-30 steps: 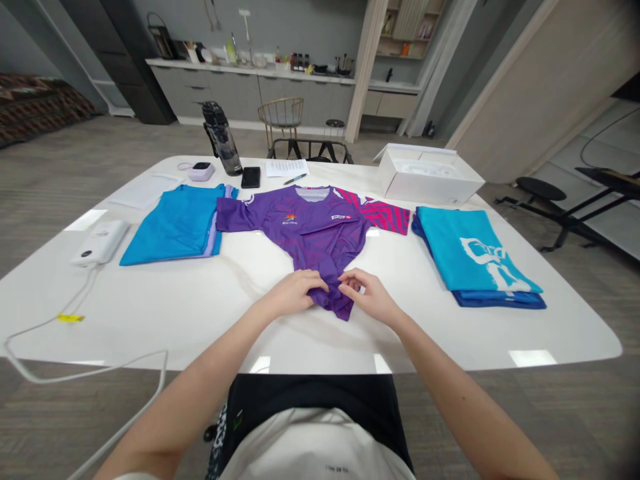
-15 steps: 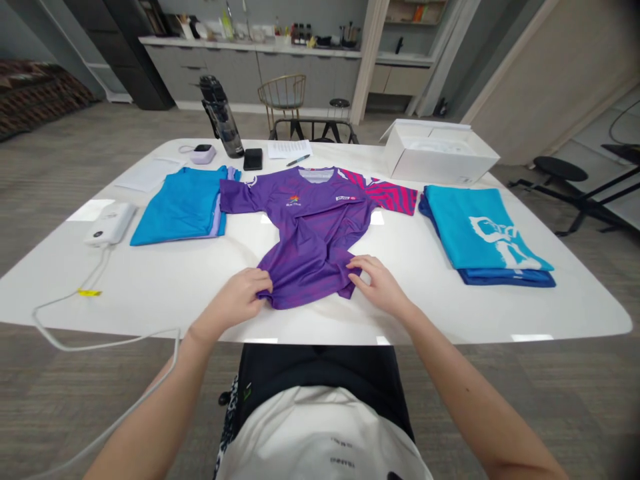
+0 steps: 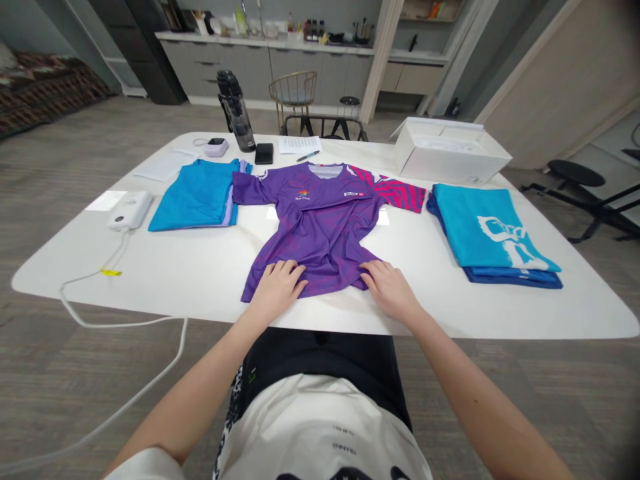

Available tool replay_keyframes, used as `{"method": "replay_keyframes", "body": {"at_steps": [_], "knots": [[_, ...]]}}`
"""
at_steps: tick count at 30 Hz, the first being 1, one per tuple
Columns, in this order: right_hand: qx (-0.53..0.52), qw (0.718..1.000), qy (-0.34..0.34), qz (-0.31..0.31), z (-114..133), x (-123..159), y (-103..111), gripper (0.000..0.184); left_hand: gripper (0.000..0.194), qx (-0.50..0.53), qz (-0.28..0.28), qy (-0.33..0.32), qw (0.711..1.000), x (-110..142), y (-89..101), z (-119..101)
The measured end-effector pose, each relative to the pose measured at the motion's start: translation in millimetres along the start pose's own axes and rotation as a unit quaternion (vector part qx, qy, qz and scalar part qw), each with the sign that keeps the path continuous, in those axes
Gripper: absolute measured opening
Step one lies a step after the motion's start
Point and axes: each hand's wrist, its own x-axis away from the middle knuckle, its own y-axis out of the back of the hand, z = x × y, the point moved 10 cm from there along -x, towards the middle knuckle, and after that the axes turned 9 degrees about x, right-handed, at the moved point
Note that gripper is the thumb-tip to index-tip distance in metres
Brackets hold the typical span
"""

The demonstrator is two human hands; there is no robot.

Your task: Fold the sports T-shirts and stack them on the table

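Observation:
A purple T-shirt (image 3: pixel 325 227) with one pink-striped sleeve lies front up in front of me, its neck pointing away and its body creased. My left hand (image 3: pixel 280 287) rests palm down on the lower left of the shirt, fingers stretched out over the cloth. At the lower right hem, my right hand (image 3: pixel 387 283) touches the fabric with its fingertips, fingers extended. Folded blue and lilac clothes (image 3: pixel 195 197) lie to the left. On the right is a stack of folded clothes with a turquoise shirt (image 3: pixel 480 227) on top and dark blue cloth under it.
On the white table (image 3: pixel 200 280) stand a black bottle (image 3: pixel 237 113), a white device (image 3: pixel 131 210) with a cable (image 3: pixel 95 325) over the front edge, and an open white box (image 3: pixel 450 157). A black wallet-like item (image 3: pixel 264 154), a pen (image 3: pixel 308 156) and papers (image 3: pixel 300 145) lie at the back.
My left hand has let go of the lower left hem corner and now lies flat further in on the shirt. The hem is spread wider, and my right hand's fingers have stretched out.

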Motion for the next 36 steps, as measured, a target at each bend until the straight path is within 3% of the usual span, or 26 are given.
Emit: {"method": "replay_keyframes", "body": {"at_steps": [7,11,14,19,22,25,31,34,36], "knots": [[0.18,0.977,-0.106,0.047,-57,74,13,0.031,0.035,0.013,-0.006,0.006,1.0,15,1.5,10],[0.206,0.962,-0.152,0.096,-77,100,14,0.032,0.031,0.043,0.021,-0.029,0.998,20,3.9,2],[0.153,0.975,-0.152,0.06,-71,86,18,0.031,0.032,0.072,0.029,-0.037,0.996,10,4.6,-2],[0.011,0.999,-0.021,-0.03,-21,25,16,0.042,0.045,0.055,-0.01,-0.024,0.998,-18,1.4,5],[0.02,0.999,-0.028,0.011,-16,7,-7,0.055,0.062,0.025,0.02,0.018,0.999,-20,-13.6,20],[0.046,0.995,-0.067,0.058,-24,14,-29,0.063,0.066,0.007,0.055,0.056,0.997,-6,-25.9,26],[0.068,0.989,-0.102,0.082,-34,36,-34,0.074,0.077,-0.001,0.059,0.111,0.992,21,-26.7,9],[0.055,0.991,-0.096,0.081,-30,23,-28,0.075,0.075,0.008,0.057,0.114,0.992,8,-24.3,2],[0.039,0.995,-0.063,0.071,-19,-1,-24,0.072,0.071,0.012,0.047,0.107,0.993,-20,-22.1,3]]}}
